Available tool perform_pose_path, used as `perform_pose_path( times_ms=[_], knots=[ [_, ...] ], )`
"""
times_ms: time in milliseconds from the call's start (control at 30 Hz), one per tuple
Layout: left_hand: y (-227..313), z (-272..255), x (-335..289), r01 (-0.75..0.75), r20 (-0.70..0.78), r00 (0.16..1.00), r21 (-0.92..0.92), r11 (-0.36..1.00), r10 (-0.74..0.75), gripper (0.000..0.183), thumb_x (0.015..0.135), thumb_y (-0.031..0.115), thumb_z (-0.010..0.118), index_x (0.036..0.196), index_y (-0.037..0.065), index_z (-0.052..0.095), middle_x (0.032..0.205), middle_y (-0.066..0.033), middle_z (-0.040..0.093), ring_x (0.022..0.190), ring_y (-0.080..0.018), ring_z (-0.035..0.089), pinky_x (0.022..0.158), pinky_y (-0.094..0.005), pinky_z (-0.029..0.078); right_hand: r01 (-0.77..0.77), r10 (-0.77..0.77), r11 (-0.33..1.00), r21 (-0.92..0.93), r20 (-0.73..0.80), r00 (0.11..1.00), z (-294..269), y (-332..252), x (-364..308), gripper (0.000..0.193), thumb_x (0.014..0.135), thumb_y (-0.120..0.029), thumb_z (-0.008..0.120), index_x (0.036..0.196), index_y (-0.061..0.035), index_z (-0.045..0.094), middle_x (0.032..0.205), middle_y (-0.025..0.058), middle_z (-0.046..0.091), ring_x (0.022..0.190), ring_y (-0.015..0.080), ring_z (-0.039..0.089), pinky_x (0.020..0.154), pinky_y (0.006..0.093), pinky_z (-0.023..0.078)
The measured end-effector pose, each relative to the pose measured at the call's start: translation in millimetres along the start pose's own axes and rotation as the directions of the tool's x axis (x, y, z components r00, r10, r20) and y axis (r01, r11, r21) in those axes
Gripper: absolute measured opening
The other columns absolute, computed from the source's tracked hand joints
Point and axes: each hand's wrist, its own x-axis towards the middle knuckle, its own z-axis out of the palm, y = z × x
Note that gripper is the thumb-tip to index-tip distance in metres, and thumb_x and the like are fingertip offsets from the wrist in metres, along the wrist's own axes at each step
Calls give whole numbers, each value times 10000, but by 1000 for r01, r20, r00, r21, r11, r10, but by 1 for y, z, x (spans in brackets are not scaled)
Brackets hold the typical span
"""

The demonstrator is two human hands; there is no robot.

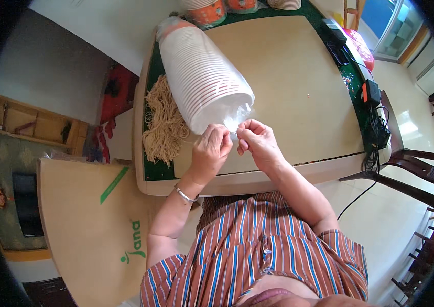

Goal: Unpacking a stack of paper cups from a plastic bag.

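Note:
A long stack of nested white paper tubs [204, 71] lies on its side on the table, slanting toward me, inside a clear plastic bag. The bag's gathered end [233, 118] bunches up at the mouth of the nearest tub. My left hand [212, 143] pinches this end from the left, fingers curled. From the right, my right hand [259, 143] pinches close beside it, thumb against forefinger. Whether a thin string also runs between the fingertips is too small to tell. A loose bundle of beige string [163, 123] lies left of the stack.
The table [299, 77] has a tan board over green cloth. More bagged tubs [208, 13] stand at its far edge. Black adapters and cables [375, 117] hang along the right edge. A large cardboard sheet [89, 220] leans at the left, and a dark wooden chair [421, 169] stands right.

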Motion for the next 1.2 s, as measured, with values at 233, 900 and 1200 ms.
perform_pose_path(
  times_ms=[233,900,1200],
  knots=[
    [0,4,-10,-137,-50,989,71,988,141,295,799,-45,721,1052,32,589,989,-127,639,855,-299,675,716,-382,567,-73,82,945,317,-14,997,4,8,-4,75,945,-82,668,961,-33,613,759,9,593,560,83,531,533,291,509],
    [27,-7,1,346,0,936,-163,924,-351,139,872,26,733,954,33,621,879,-97,649,728,-237,682,659,-355,550,491,-524,795,-356,4,852,10,34,-2,120,914,51,660,955,-26,578,858,-5,582,634,31,554,523,201,460],
    [30,-1,-4,477,15,873,-233,847,-487,132,856,36,760,945,14,665,826,-76,684,704,-163,655,670,-308,534,569,-621,716,-404,5,784,14,35,-1,119,887,73,670,915,-9,589,873,16,592,675,52,602,546,214,488]
  ],
)
